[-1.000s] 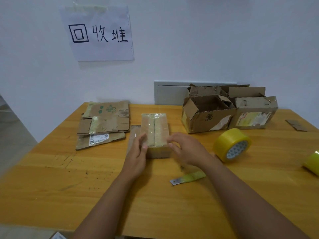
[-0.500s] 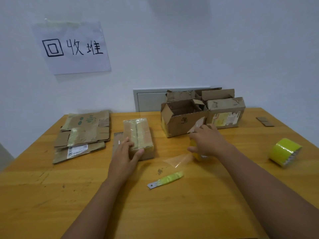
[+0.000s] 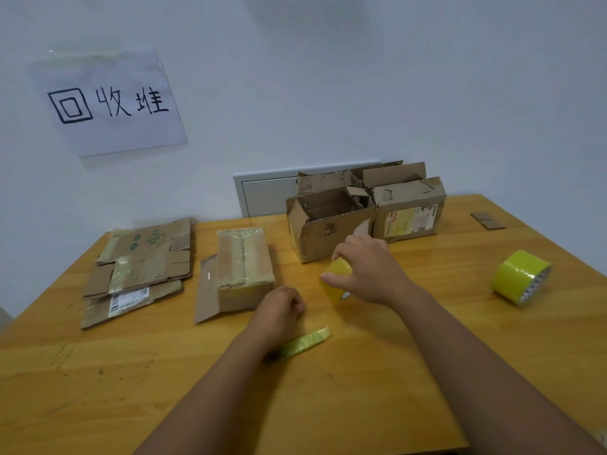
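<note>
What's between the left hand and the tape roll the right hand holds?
Head view: only bare table between left hand and tape roll; the green strip lies nearer the camera.

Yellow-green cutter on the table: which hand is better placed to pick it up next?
Likely left. The left hand sits just beside the cutter, fingers curled, nothing visibly held. The right hand is farther off and grips the yellow tape roll.
</note>
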Tool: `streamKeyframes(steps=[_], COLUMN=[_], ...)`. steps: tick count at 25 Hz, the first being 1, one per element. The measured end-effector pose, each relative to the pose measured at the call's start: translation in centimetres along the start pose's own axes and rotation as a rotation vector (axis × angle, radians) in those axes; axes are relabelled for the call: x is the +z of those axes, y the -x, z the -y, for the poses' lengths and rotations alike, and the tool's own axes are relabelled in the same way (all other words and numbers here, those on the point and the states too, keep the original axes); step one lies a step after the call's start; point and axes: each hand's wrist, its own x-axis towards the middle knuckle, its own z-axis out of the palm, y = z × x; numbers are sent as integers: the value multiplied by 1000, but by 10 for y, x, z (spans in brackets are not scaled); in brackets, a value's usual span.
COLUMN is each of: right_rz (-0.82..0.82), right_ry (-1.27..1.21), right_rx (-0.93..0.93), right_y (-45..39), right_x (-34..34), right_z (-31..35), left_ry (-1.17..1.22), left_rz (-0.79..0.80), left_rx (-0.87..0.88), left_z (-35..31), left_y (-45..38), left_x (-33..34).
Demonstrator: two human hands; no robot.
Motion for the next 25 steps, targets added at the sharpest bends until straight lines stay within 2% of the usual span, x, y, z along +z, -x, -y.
streamKeyframes(steps=[4,8,11,16,21,25], right_rz=[-45,-89,-172,-228,-227,-246], right_ry=[-35,-98,-172,-269,-308,-338], right_rx=[-24,-16,-3,-31,-38,-61], right_y=[7,10,5,-6,-16,-21], right_x=[4,8,2,-7,2,7], right_z=[-6,-10,-14,0,21,32], left_ry=[-98,-93,-8,99,146,278], left_rz=[-51,-69,-156,-95,-120,-172], left_rx=[20,59,50,39,55,-47], left_z=[-1,-4,-8,-1,18,33], left_y=[14,31,37,47,58,64], left_x=[-5,-18,-48,-98,-120,-124])
